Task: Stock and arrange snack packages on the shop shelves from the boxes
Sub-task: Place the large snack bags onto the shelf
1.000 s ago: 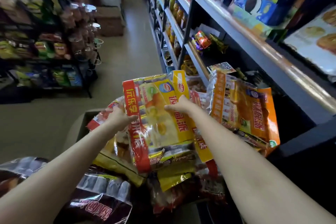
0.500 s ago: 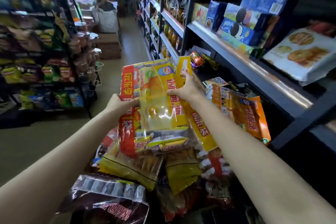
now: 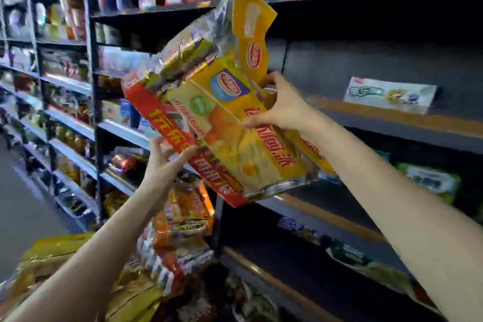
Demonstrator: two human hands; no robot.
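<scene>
Snack pack [image 3: 230, 123]: large yellow bag with red side band, tilted, held in the air in front of the dark shelves [image 3: 392, 123]. Left hand [image 3: 167, 162]: grasping the lower red edge, thumb on the front, fingers behind. Right hand [image 3: 282, 110]: gripping the pack's right side near the top. Packs [image 3: 180, 227]: orange and yellow, heaped below the held one. White box [image 3: 389, 94]: lying on the shelf to the right, apart from the pack. Upper shelves: assorted boxes, blurred.

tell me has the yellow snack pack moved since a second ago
Yes. The yellow snack pack has gone up, from over the low pile of packs to in front of the dark shelf.
</scene>
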